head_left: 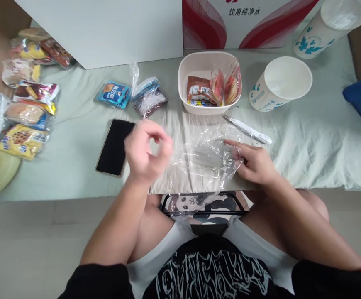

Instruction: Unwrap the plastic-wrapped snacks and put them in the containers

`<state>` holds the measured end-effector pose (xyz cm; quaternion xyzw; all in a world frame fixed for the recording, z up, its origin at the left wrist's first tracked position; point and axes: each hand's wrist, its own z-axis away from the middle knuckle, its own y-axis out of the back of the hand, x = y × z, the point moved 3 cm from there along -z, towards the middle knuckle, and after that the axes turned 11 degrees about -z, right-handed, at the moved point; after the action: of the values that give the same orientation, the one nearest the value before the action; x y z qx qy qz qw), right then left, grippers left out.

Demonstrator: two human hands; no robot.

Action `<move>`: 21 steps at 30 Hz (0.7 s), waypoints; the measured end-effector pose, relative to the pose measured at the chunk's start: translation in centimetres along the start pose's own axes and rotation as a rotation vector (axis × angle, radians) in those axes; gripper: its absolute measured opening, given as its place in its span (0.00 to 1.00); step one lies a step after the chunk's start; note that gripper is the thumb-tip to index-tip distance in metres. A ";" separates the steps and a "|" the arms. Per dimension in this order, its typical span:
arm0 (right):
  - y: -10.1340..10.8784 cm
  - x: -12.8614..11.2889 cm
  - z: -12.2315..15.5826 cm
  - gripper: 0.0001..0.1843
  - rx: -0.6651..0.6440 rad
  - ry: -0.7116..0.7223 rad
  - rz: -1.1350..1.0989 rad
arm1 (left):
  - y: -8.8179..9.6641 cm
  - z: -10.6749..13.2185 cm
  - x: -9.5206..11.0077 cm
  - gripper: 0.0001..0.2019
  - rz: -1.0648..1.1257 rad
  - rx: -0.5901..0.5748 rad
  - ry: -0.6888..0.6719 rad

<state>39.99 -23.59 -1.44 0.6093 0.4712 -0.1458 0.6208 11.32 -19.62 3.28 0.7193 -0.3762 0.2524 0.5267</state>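
A clear bag [205, 160] is laid on the cloth [308, 145] straight ahead of the sitter, between the two hands and just in front of the bowl [183, 74] of packets. The step in hand is judged to be the flattening or opening of this bag. One side is held down; the other is not yet taken up.

The right hand [255, 164] is set on the bag's right edge. Its forefinger is stretched flat across the film and the other fingers are curled in on the crumpled plastic, which appears to be gripped there. The left hand [146, 151] is raised above the bag's left edge, just beside the phone [115, 147]. It is blurred, with the fingers bent in and thumb and forefinger drawn close, but whether anything is pinched cannot be told.

Further handling is judged to call for a light hold on the left edge as well, the film being thin, creased and apt to cling. Both forearms are brought in from below, elbows out — wrists low over the table edge
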 end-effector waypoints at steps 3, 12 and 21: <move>0.0 0.1 -0.1 0.04 0.005 -0.030 0.012 | -1.8 1.9 1.9 0.04 -0.193 -0.353 -0.351; 0.3 0.7 -0.2 0.08 0.256 -0.178 -0.127 | -0.4 0.3 -0.8 0.03 -0.434 -0.050 -0.069; 0.3 1.7 0.0 0.11 0.418 -0.301 -0.066 | -4.7 7.8 5.5 0.04 -0.483 -0.636 -0.298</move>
<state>41.07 -22.90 -2.54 0.6800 0.3528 -0.3492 0.5396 18.05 -27.77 2.31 0.6173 -0.3280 -0.1136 0.7060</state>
